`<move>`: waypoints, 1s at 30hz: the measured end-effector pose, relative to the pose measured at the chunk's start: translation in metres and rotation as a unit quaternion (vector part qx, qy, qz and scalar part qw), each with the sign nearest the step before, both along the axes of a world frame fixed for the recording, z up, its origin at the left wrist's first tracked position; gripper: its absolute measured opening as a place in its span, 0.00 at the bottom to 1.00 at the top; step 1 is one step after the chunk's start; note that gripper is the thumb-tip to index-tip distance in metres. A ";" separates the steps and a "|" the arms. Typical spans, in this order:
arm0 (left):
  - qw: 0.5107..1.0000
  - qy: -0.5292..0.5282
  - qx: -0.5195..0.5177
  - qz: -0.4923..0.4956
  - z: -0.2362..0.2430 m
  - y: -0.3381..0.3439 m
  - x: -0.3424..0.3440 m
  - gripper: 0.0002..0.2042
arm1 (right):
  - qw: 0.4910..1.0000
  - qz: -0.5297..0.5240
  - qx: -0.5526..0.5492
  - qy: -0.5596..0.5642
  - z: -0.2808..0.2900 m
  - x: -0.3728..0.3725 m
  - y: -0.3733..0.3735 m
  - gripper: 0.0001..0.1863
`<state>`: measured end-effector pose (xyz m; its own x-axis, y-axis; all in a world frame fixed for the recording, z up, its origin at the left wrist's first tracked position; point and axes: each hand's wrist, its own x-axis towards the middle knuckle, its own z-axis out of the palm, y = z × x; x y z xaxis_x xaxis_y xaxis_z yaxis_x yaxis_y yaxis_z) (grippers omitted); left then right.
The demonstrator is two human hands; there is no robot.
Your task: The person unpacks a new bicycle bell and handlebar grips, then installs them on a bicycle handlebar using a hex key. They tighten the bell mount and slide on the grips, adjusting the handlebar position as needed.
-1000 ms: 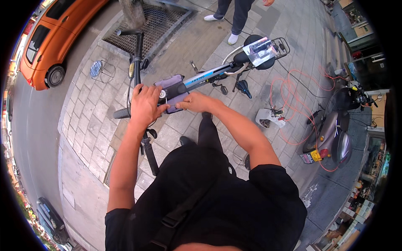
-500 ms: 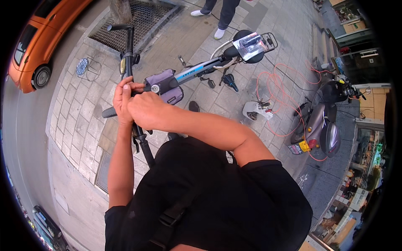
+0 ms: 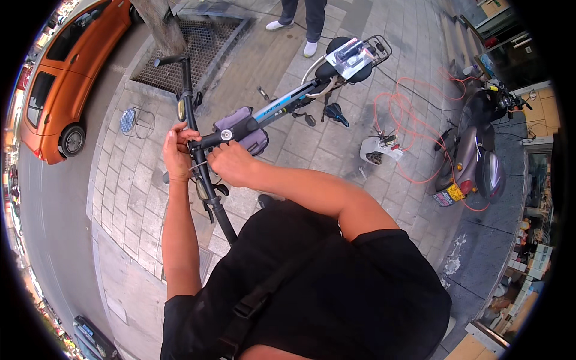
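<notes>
- An orange car (image 3: 60,90) stands on the roadway along the left edge of the paved sidewalk (image 3: 138,204).
- A small blue round object (image 3: 127,120) lies on the paving near the sidewalk's left edge, just beside a thin wire frame.
- A metal grate (image 3: 198,51) surrounds a tree trunk (image 3: 159,27) at the sidewalk's upper left.
- The left hand (image 3: 177,153) sits against the left side of the black handlebar (image 3: 195,138), fingers curled near a thin metal tool (image 3: 201,165); I cannot tell whether they pinch it.
- The handlebar runs top to bottom, crossing the stem at the middle of the sidewalk.
- The right hand (image 3: 231,163) closes over the tool's other end, right beside the stem clamp.
- A grey-purple bag (image 3: 246,129) hangs at the front of the bicycle frame (image 3: 282,105), which stretches up and right.
- A person's legs (image 3: 303,21) stand at the sidewalk's top edge.
- A white container (image 3: 378,150) sits right of the bicycle, with an orange cable (image 3: 414,105) looping around it.
- A parked scooter (image 3: 474,156) stands near the sidewalk's right edge.
</notes>
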<state>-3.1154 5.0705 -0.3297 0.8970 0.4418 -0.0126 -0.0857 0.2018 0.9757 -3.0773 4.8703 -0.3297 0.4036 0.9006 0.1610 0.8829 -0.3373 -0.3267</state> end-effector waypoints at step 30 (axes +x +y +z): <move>0.850 0.112 0.515 -0.016 0.016 -0.068 0.035 0.13 | 0.774 -0.309 0.208 0.511 -0.045 -0.031 -0.131 0.15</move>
